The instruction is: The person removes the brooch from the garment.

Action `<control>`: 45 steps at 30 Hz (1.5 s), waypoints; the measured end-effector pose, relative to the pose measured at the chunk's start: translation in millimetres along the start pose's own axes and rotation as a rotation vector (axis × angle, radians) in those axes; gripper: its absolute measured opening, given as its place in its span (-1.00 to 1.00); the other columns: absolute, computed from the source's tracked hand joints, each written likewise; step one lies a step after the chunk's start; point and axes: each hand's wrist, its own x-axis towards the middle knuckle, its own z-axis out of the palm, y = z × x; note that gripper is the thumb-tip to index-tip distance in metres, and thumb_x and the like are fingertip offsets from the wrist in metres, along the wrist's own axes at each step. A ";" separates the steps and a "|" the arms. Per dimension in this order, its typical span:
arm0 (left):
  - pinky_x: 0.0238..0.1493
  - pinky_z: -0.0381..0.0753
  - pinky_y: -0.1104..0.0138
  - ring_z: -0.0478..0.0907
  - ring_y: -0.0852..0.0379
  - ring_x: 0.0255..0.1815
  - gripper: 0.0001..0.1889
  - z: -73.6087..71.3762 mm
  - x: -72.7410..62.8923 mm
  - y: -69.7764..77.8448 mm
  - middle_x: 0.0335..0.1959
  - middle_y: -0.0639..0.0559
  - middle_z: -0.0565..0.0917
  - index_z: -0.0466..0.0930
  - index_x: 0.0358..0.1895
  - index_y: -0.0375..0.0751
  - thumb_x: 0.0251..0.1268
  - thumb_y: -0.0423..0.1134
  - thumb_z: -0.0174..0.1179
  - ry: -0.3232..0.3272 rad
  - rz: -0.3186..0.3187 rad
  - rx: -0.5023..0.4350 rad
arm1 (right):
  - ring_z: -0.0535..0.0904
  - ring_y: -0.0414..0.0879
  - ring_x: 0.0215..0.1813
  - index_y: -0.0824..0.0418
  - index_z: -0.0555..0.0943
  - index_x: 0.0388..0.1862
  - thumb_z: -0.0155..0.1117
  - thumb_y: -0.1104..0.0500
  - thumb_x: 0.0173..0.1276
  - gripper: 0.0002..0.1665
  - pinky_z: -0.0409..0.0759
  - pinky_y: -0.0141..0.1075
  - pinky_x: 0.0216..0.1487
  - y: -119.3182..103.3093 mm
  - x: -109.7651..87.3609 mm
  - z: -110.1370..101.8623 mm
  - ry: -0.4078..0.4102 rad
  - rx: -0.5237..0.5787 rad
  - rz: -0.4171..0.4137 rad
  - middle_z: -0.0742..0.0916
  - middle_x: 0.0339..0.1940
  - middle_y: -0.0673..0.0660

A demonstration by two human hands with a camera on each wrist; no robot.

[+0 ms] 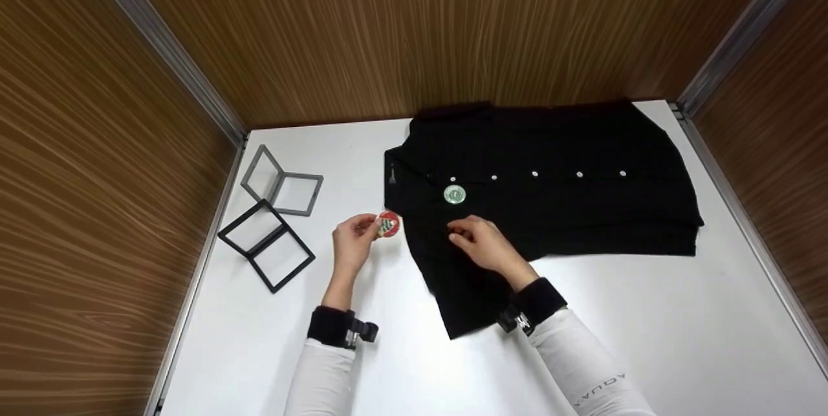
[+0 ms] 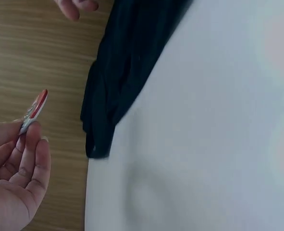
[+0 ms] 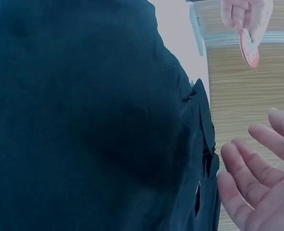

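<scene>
My left hand [image 1: 352, 242] pinches a round red, white and green pin badge [image 1: 389, 224] between thumb and fingers, beside the collar of a black shirt [image 1: 569, 209]. In the left wrist view the badge [image 2: 35, 110] is seen nearly edge-on, held up above the table. My right hand [image 1: 486, 244] is over the shirt near its shoulder, holding nothing; its fingers are loosely bent and spread in the right wrist view. A green round badge [image 1: 455, 194] sits on the shirt's front, just below the row of white buttons.
A grey hinged frame [image 1: 302, 175] and a black hinged frame [image 1: 268, 242] stand open on the left of the white table [image 1: 401, 364]. Wood-patterned panels [image 1: 414, 34] enclose the back and both sides. The shirt's sleeve points toward the front.
</scene>
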 end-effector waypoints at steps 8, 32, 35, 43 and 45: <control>-0.41 0.65 0.43 0.67 0.07 -0.42 -0.82 -37.4 4.3 -19.0 -0.36 -0.24 0.70 0.67 -0.20 -0.46 0.20 -0.39 0.30 0.111 -0.052 0.039 | 0.47 0.10 0.21 0.10 0.49 0.31 0.17 -0.01 0.43 -0.49 0.42 0.08 0.18 3.5 -4.8 0.3 -0.039 -0.219 0.008 0.56 0.20 0.16; -0.55 0.55 0.57 0.57 0.32 -0.61 -0.80 -135.5 -8.9 -58.5 -0.33 -0.32 0.67 0.65 -0.16 -0.50 0.20 -0.42 0.23 0.406 -0.217 0.196 | 0.31 0.24 0.35 0.01 0.43 0.37 0.23 -0.07 0.36 -0.39 0.31 0.23 0.20 46.8 -21.8 -22.0 -0.081 -0.454 0.075 0.42 0.37 0.26; -0.57 0.51 0.60 0.55 0.34 -0.63 -0.81 -144.0 -9.6 -61.5 -0.32 -0.34 0.67 0.66 -0.19 -0.48 0.21 -0.40 0.23 0.457 -0.230 0.232 | 0.32 0.24 0.35 0.00 0.44 0.36 0.23 -0.06 0.37 -0.41 0.33 0.23 0.19 50.4 -23.5 -23.7 -0.078 -0.454 0.075 0.42 0.38 0.25; -0.23 0.43 0.25 0.59 -0.12 -0.35 -0.82 -155.5 -10.1 -69.3 -0.35 -0.28 0.69 0.68 -0.21 -0.41 0.18 -0.36 0.24 0.487 -0.243 0.421 | 0.34 0.23 0.34 0.03 0.46 0.35 0.24 -0.04 0.36 -0.41 0.35 0.22 0.18 53.6 -24.7 -25.9 -0.055 -0.438 0.062 0.44 0.36 0.25; -0.15 0.41 0.13 0.58 -0.20 -0.28 -0.80 -156.5 -9.9 -70.0 -0.33 -0.31 0.69 0.67 -0.17 -0.43 0.18 -0.37 0.23 0.488 -0.248 0.419 | 0.34 0.22 0.33 0.05 0.46 0.34 0.24 -0.02 0.37 -0.42 0.35 0.21 0.18 53.1 -24.4 -25.9 -0.050 -0.423 0.053 0.44 0.35 0.25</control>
